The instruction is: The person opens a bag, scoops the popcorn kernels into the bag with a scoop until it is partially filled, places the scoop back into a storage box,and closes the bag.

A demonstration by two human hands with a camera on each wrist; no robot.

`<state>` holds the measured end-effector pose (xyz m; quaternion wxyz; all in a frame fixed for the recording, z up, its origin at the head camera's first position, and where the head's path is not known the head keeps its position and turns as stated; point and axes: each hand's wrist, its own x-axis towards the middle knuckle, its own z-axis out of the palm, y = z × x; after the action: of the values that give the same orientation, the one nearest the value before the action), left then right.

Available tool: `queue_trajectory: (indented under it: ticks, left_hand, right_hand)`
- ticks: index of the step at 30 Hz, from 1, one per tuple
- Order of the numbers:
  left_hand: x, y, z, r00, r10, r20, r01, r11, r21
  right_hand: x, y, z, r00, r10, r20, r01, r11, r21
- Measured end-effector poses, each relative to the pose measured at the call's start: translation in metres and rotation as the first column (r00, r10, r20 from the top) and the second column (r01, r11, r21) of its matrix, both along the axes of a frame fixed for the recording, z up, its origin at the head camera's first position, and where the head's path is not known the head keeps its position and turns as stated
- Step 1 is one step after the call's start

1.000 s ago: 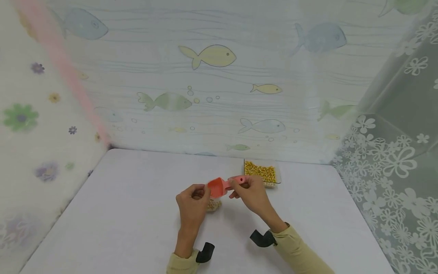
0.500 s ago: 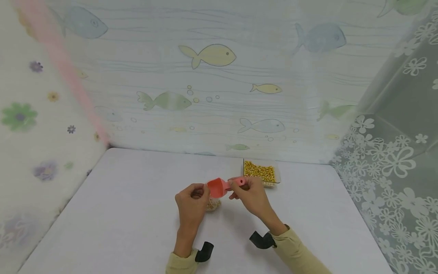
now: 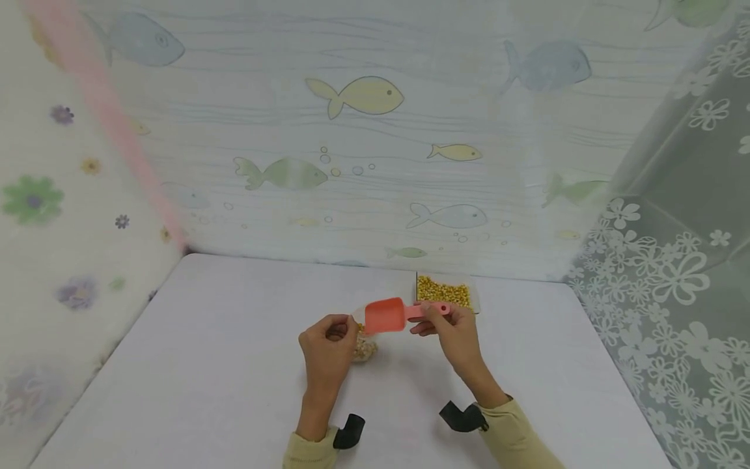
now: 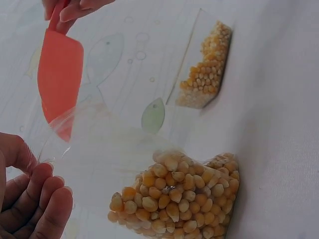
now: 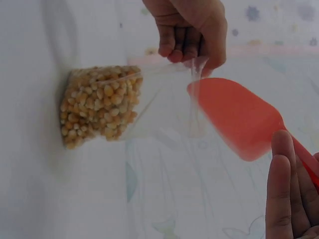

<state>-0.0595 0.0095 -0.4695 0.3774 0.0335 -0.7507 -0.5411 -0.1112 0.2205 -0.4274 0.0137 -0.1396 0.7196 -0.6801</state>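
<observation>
My left hand [image 3: 329, 345] pinches the top edge of a clear plastic bag [image 5: 159, 104]. Corn kernels [image 4: 179, 199] fill the lower part of the bag, which stands on the table. With my right hand [image 3: 457, 335] I grip the handle of a red scoop [image 3: 385, 315]. The scoop's bowl shows no kernels in the head view, and its front lip lies right at the bag's mouth in the right wrist view. Curled fingers [image 4: 50, 199] of the left hand show beside the bag in the left wrist view.
A clear rectangular container [image 4: 192, 59] partly filled with corn kernels stands behind the right hand, near the back of the white table [image 3: 234, 365]. A fish-print curtain [image 3: 375, 163] hangs behind the table, with flowered sheets on both sides.
My right hand has moved right with the scoop, drawing its bowl away from the left fingers and levelling it. More of the bag now shows. The left hand has stayed nearly still.
</observation>
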Motion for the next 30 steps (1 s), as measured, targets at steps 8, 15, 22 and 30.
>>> queue_trajectory:
  ticks: [8, 15, 22, 30]
  left_hand:
    - [-0.001, 0.001, 0.000, 1.000, 0.007, 0.015, -0.007, 1.000, 0.004]
    - [-0.001, 0.001, 0.001, 1.000, 0.000, 0.022, 0.000, 1.000, 0.015]
    - [0.000, 0.000, 0.002, 1.000, -0.009, 0.023, 0.008, 1.000, 0.019]
    - [0.000, 0.000, 0.001, 1.000, -0.001, 0.021, 0.001, 1.000, 0.008]
  right_hand:
    - [-0.010, 0.029, -0.003, 0.992, -0.111, 0.055, 0.116, 0.989, -0.093]
    - [-0.019, 0.057, 0.000, 0.974, -0.222, 0.041, 0.224, 0.974, -0.038]
    - [-0.031, 0.077, -0.008, 0.950, -0.311, -0.028, 0.312, 0.950, 0.032]
    - [-0.046, 0.092, -0.024, 0.934, -0.355, -0.022, 0.356, 0.930, 0.095]
